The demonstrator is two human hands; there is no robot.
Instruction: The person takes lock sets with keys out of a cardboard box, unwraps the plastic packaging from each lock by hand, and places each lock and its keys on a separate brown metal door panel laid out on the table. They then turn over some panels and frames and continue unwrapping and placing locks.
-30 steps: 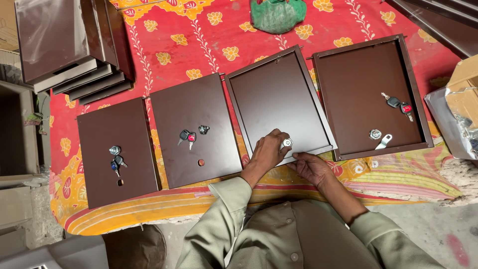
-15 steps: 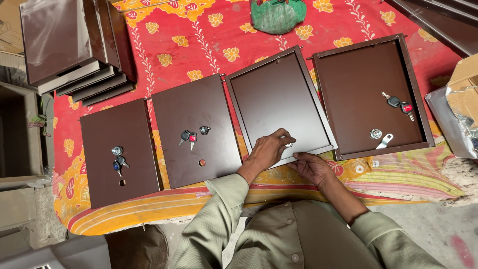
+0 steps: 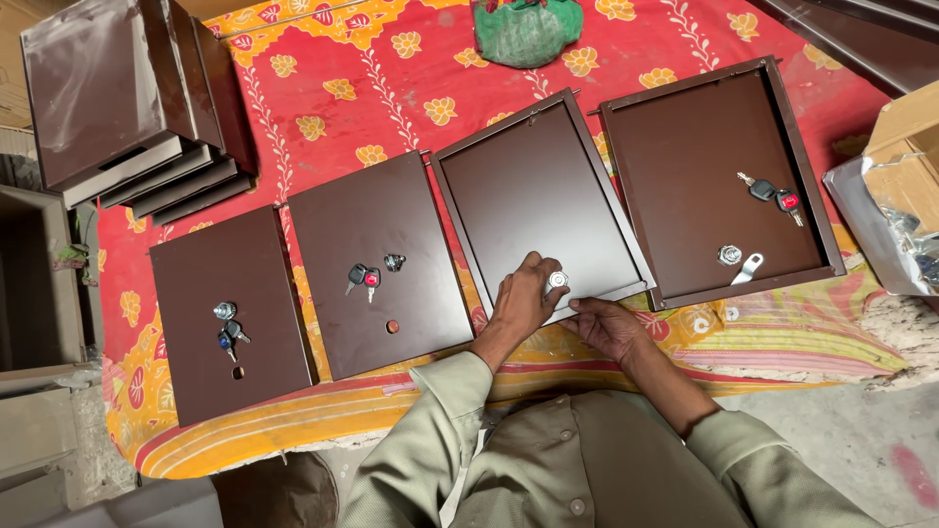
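View from above my head, read left to right. At far left, a stack of brown metal panels lies on the red flowered cloth that covers the tabletop. Next, a flat brown panel carries a silver lock cylinder and a bunch of keys just below it. Beside it, a second flat panel carries keys with a red fob, a small lock part and, nearer me, a round hole.

Centre: a brown door tray with raised rims lies open side up. My left hand rests on its near edge, fingers curled narrow around a silver lock cylinder that sits at the tray's near rim. My right hand lies just beside it at the tray's near right corner, fingertips touching the rim; I cannot tell whether it grips anything beneath.

Right: a second rimmed tray holds keys towards its upper right and a lock cylinder with a flat metal cam near its lower rim. At the far right edge stands a cardboard box with clear plastic wrap. A green bundle sits at the top centre of the cloth.
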